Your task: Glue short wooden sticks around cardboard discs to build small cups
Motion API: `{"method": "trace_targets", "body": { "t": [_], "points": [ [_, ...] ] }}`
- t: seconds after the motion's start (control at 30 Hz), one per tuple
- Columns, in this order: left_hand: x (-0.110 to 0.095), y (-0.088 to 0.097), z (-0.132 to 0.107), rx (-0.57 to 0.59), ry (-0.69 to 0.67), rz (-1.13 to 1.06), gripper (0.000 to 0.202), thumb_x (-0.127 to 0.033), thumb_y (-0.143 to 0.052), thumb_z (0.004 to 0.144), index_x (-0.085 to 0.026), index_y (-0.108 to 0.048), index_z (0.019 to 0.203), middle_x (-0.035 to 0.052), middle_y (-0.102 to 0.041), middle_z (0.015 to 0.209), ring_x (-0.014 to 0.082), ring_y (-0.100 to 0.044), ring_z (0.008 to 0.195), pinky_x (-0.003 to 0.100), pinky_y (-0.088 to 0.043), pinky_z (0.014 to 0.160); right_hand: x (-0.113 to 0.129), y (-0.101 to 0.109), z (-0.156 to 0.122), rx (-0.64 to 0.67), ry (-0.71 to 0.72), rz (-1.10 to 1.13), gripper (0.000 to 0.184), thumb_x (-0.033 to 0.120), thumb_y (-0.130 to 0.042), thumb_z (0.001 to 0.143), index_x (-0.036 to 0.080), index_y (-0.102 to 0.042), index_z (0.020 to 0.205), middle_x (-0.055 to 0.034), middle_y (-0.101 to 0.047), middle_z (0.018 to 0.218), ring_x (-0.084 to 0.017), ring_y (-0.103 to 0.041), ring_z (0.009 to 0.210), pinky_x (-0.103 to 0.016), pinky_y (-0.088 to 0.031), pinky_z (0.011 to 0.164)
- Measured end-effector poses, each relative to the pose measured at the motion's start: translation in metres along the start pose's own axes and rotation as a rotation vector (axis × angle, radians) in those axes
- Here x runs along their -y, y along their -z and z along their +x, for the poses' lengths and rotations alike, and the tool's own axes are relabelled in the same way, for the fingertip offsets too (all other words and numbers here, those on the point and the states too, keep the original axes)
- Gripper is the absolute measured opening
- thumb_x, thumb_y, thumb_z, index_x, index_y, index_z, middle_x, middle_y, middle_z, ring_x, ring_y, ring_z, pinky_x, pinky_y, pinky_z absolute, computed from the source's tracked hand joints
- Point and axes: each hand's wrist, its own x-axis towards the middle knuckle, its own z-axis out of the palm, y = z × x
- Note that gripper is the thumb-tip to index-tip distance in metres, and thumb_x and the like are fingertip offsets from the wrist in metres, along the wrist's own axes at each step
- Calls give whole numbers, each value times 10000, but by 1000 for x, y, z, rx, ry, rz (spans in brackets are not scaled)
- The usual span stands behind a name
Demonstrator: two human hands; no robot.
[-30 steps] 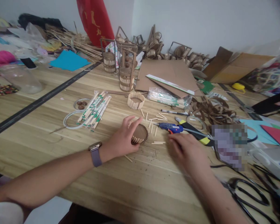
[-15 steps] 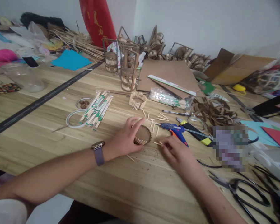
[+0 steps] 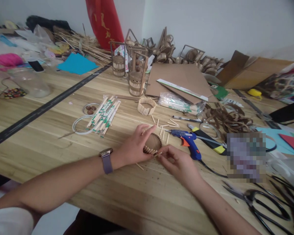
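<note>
My left hand [image 3: 137,145] curls round the left side of a small round cardboard base [image 3: 153,142], its thumb at the near rim. Short wooden stick pieces line part of that rim. Pinched in the fingertips of my right hand [image 3: 172,160] is a short wooden stick [image 3: 157,154], held against the base's near right edge. Beyond the base lie several loose cut sticks [image 3: 171,123], with a blue glue gun [image 3: 186,135] on its side to their right. A finished ring of sticks [image 3: 146,107] stands farther back.
Packaged chopsticks [image 3: 104,115] and a tape roll [image 3: 80,125] lie left. At right are a utility knife [image 3: 208,140], scissors [image 3: 253,199] and brown strips [image 3: 225,116]. Small lidded baskets [image 3: 136,81] stand behind, near a cardboard sheet [image 3: 183,76].
My right hand has moved left with the stick, from the table beside the loose pieces to the base's rim. My left hand keeps its hold. The view has shifted slightly.
</note>
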Motion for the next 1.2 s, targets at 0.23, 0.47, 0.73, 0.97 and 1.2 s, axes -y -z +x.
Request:
{"method": "trace_targets", "body": {
  "t": [0.23, 0.47, 0.73, 0.97, 1.2],
  "points": [
    [1, -1, -1, 9, 11, -2, 967, -157, -755, 673, -237, -205, 1464, 158, -331, 1400, 341, -346, 1351, 547, -374, 1099, 0, -1, 4, -11, 56, -59, 114, 245, -523, 883, 204, -608, 819, 7, -629, 663, -146, -575, 587, -227, -425, 534],
    [2, -2, -1, 23, 12, 0, 996, -161, -772, 655, -258, -196, 1461, 159, -311, 1410, 352, -332, 1353, 567, -380, 1084, -3, -2, 4, -47, 224, -140, 106, 181, -502, 901, 207, -594, 853, -27, -657, 739, -162, -627, 660, -239, -464, 580],
    [1, -2, 0, 30, 13, 2, 1012, -177, -782, 653, -288, -189, 1465, 151, -310, 1398, 358, -366, 1331, 573, -386, 1077, -7, -3, 5, -45, 249, -147, 100, 178, -499, 902, 215, -577, 852, -34, -664, 751, -175, -642, 672, -250, -481, 574],
    [-3, -1, -1, 21, 9, -12, 966, -157, -748, 680, -281, -206, 1471, 150, -317, 1400, 348, -364, 1340, 562, -373, 1093, -6, 4, 1, -97, 261, -184, 205, 251, -502, 924, 197, -609, 1089, -41, -691, 784, -185, -654, 694, -279, -505, 628],
    [-4, 2, -3, 36, 28, 21, 1023, -146, -779, 655, -264, -184, 1478, 169, -242, 1456, 352, -277, 1401, 558, -340, 1124, -34, 60, -6, -406, -109, -444, 333, 472, -476, 892, 216, -641, 757, -62, -669, 692, -212, -621, 621, -314, -467, 578]
  ]
}}
